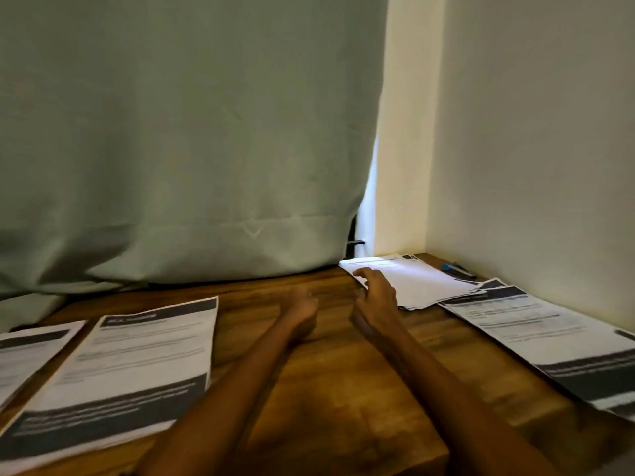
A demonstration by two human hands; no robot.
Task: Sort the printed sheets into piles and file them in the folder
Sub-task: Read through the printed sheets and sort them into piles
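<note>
As we reach, our right hand (376, 290), fingers (360, 272) loosely spread and empty, touches the stack (412, 281) lying ahead-right; our left hand (302, 305) lies farther off, loosely curled.

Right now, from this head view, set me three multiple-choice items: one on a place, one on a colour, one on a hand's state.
1. Where does the blue pen lie?
A. at the far right of the table, by the wall
B. on the left sheets
C. in the left hand

2. What colour is the curtain behind the table?
A. red
B. pale green
C. black

3. What is the right hand doing?
A. gripping the pen
B. reaching to the white stack, fingers relaxed at its near edge
C. lying flat on the left sheets

Answers:
1 A, the pen rests beyond the stack near the wall corner.
2 B, the cloth hangs pale green down to the tabletop.
3 B, the fingers are spread at the stack's edge, curled round nothing.
</note>
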